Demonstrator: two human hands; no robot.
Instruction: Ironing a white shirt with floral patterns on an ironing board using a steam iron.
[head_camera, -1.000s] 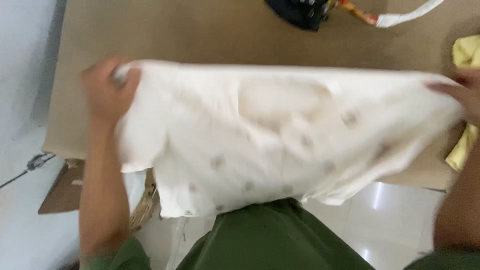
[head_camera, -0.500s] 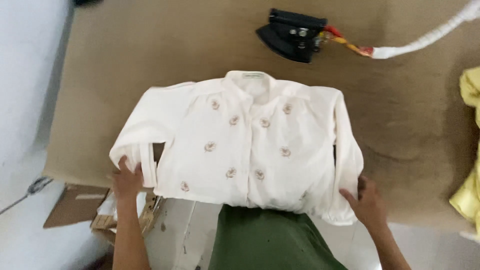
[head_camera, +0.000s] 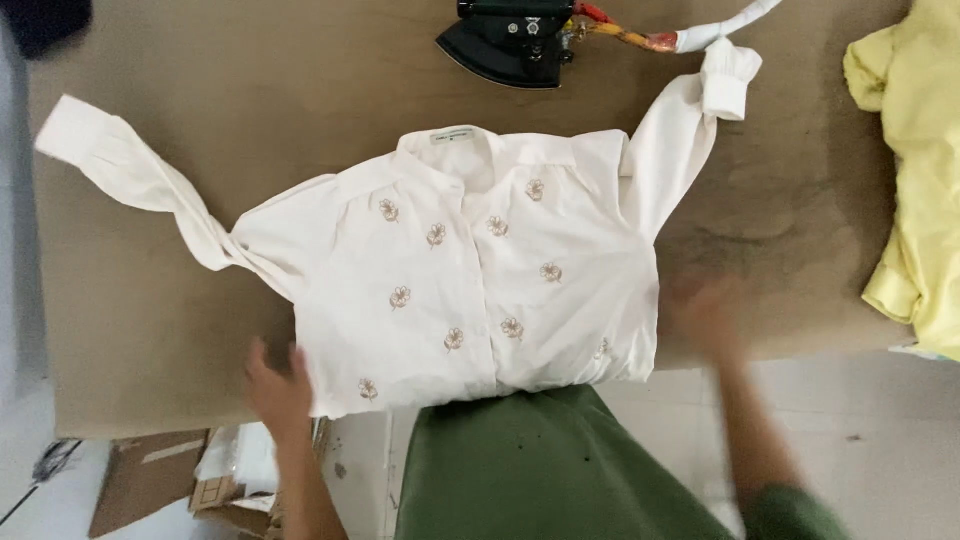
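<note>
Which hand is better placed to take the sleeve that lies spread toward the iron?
The right hand, probably. It hovers beside the white shirt's right edge, below that sleeve. The left hand sits at the opposite lower corner.

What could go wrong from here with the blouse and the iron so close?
1. The right sleeve cuff lies beside the black iron and its cord; if the iron is hot, it might scorch or snag.
2. The white blouse hem overhangs the near table edge, so it may slide off.
</note>
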